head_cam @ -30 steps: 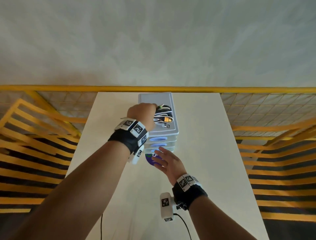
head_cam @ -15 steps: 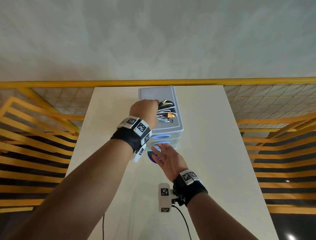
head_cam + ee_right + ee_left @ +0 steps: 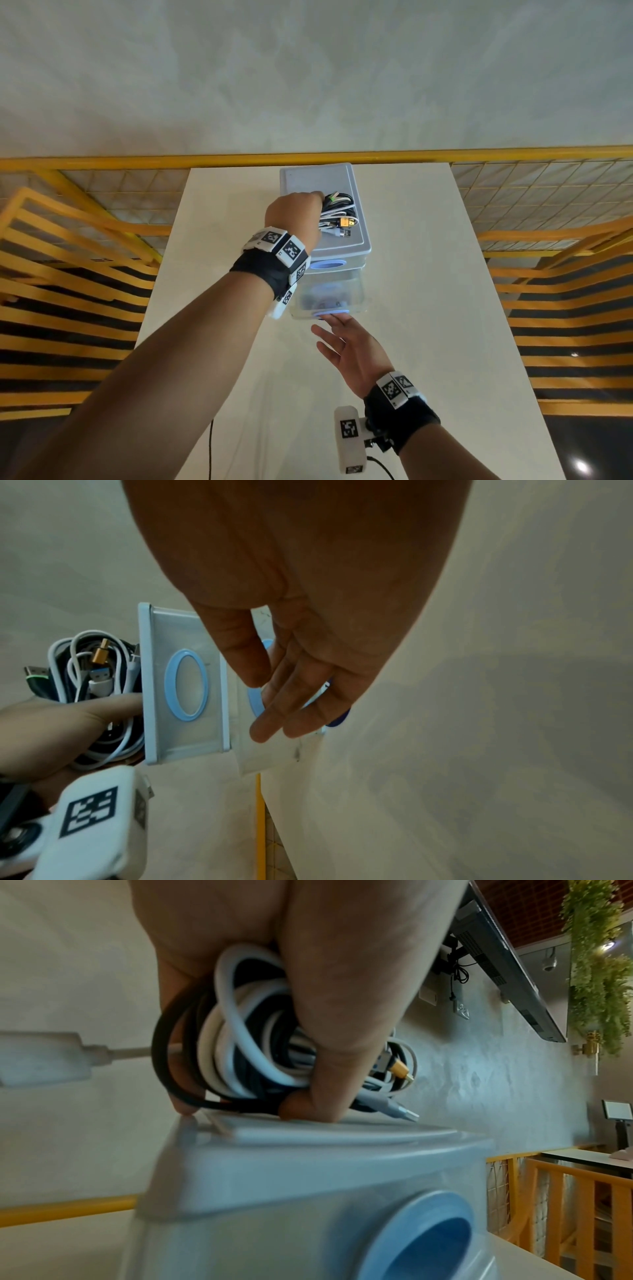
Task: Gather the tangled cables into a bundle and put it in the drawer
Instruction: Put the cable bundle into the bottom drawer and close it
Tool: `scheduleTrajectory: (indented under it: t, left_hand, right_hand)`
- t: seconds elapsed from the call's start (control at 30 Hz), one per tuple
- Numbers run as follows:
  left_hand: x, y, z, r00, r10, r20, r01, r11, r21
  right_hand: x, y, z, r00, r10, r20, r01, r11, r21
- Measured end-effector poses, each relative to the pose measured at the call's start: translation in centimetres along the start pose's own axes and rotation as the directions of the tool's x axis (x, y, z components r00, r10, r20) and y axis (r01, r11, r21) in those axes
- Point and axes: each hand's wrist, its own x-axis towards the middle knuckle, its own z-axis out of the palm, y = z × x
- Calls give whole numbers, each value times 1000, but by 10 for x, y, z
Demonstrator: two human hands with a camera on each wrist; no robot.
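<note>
A bundle of black and white cables lies on top of a small grey drawer unit. My left hand grips the bundle, fingers curled round the coils and fingertips touching the lid. The second drawer, translucent with a blue ring handle, stands pulled out toward me. My right hand is at its front with relaxed fingers, fingertips at the ring. The top drawer is closed.
The unit stands at the far middle of a white table. A yellow railing runs behind the table, with yellow slatted frames on both sides. The edge of a dark blue object shows under the open drawer's front.
The second drawer has slid out toward me, and my right hand has drawn back with it. My left hand still holds the cables on the lid.
</note>
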Motion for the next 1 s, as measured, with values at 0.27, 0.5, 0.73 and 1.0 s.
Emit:
scheduleTrajectory:
  t: [0.27, 0.5, 0.73, 1.0]
  left_hand:
    - [-3, -1, 3, 999, -16, -28, 15, 999, -34]
    - [-4, -2, 3, 999, -10, -50, 8, 999, -44]
    - [-18, 2, -10, 996, -10, -84, 8, 1000, -15]
    - [-87, 12, -28, 998, -17, -69, -6, 948, -317]
  right_hand:
    - [-18, 19, -9, 1000, -13, -10, 13, 1000, 12]
    - [-18, 20, -10, 999, -26, -23, 26, 1000, 2]
    - [-18, 12, -10, 994, 4, -113, -14, 995, -96]
    - [-43, -4, -18, 996, -60, -72, 4, 797, -605]
